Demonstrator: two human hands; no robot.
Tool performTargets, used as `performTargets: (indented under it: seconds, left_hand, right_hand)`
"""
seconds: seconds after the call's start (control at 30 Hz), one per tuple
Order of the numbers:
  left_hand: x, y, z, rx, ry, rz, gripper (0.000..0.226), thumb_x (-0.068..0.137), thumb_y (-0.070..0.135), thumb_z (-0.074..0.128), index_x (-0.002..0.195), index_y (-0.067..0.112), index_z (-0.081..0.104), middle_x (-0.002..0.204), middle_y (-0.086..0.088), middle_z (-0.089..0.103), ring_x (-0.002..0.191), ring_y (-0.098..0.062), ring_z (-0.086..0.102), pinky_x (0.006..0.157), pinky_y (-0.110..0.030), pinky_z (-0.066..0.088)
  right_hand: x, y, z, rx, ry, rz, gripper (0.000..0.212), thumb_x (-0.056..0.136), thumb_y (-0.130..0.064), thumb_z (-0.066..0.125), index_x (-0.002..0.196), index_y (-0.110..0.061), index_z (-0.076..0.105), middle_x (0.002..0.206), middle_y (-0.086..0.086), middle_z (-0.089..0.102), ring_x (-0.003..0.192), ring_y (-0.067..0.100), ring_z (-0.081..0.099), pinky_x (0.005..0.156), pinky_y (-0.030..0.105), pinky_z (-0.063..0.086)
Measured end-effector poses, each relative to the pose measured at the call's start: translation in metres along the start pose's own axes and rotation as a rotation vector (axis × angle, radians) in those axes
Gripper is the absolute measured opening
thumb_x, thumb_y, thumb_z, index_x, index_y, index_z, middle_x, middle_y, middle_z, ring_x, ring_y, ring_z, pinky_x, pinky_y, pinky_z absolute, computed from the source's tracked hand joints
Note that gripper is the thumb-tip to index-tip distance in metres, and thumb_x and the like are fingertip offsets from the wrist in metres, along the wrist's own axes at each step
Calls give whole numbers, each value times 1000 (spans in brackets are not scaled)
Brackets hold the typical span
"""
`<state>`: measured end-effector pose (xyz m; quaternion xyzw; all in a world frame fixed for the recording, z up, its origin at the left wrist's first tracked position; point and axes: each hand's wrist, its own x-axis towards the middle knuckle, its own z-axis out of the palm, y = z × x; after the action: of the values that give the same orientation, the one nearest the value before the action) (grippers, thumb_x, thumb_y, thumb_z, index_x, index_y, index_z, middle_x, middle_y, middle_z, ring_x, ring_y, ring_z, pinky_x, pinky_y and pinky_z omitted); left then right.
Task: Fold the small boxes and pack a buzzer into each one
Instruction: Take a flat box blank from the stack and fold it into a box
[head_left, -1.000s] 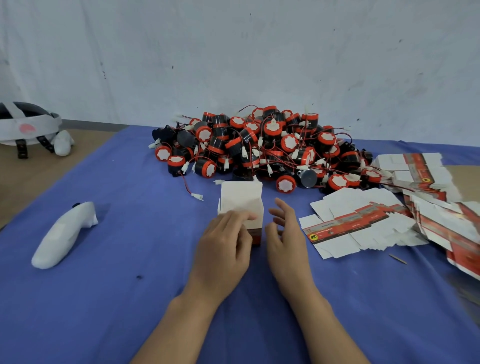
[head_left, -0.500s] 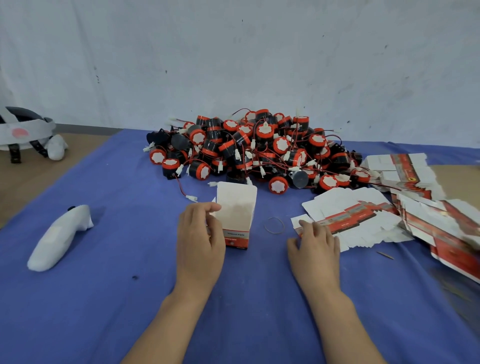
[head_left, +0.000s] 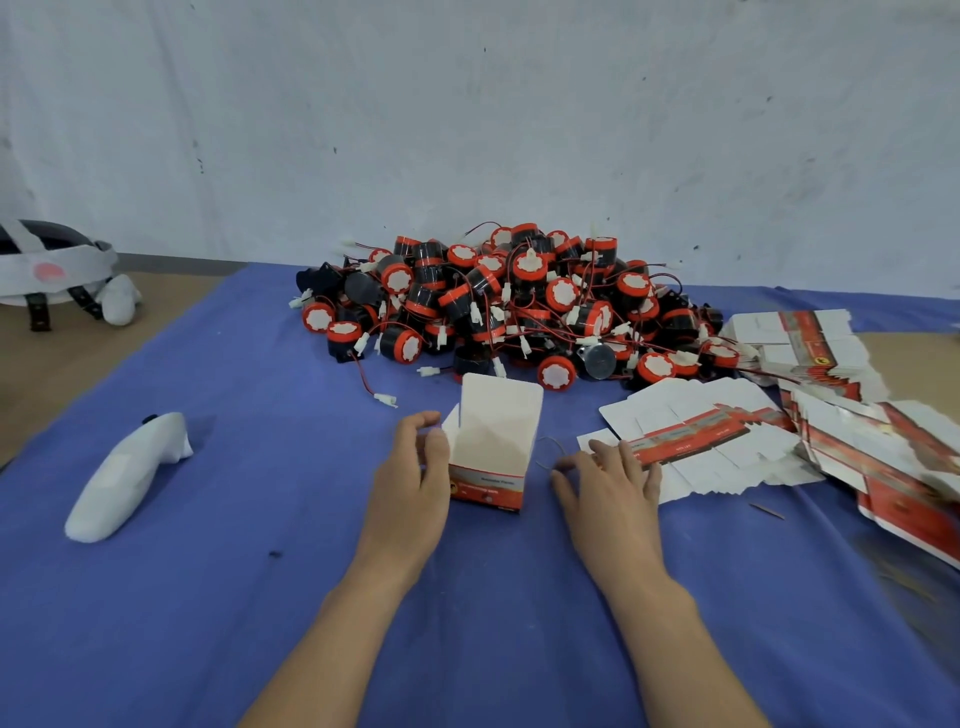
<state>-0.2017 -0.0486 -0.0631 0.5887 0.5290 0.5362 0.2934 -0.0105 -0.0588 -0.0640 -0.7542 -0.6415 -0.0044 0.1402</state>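
The left hand (head_left: 410, 483) curls round the left wall of the small white-and-red cardboard box (head_left: 493, 447), which stands upright with its lid flap raised on the blue cloth (head_left: 260, 597). The right hand (head_left: 610, 483) lies flat, fingers spread, touching the flat white-and-red box blanks (head_left: 691, 441). The box looks light and crushable, so it is best held by its side walls. The heap of black-and-red cylindrical buzzers (head_left: 519, 306) sits just behind, and the near cloth leaves room to move.

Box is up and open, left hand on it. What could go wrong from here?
1. Buzzer pile: red leads are tangled, so pulling one may drag neighbours into the open box.
2. Only the left hand holds that box, at one side; it might tip.
3. The right hand rests on overlapping flat blanks; it may lift several.
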Motion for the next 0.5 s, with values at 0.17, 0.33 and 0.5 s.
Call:
performTargets:
  seconds: [0.17, 0.33, 0.5]
  left_hand:
    - [-1, 1, 1, 23, -3, 48, 23, 107, 43, 29, 106, 50, 51, 96, 33, 63, 94, 8, 60, 67, -5, 44]
    - [2, -2, 0, -9, 97, 19, 22, 106, 41, 31, 103, 46, 52, 94, 25, 65, 90, 4, 61, 65, -6, 41]
    - [45, 0, -7, -42, 234, -71, 19, 103, 27, 39, 101, 39, 53, 81, 14, 59, 58, 3, 52, 48, -13, 40]
  right_hand:
    - [7, -4, -3, -16, -19, 27, 30, 108, -40, 38, 129, -26, 53, 149, 1, 41, 150, 28, 19, 122, 54, 12]
    - [14, -4, 0, -111, -34, -9, 29, 107, -23, 36, 132, -17, 50, 149, 5, 38, 149, 29, 22, 122, 53, 13]
    - [21, 4, 1, -15, 97, 21, 26, 106, -20, 35, 123, -16, 54, 136, 8, 45, 132, 28, 38, 118, 45, 20]
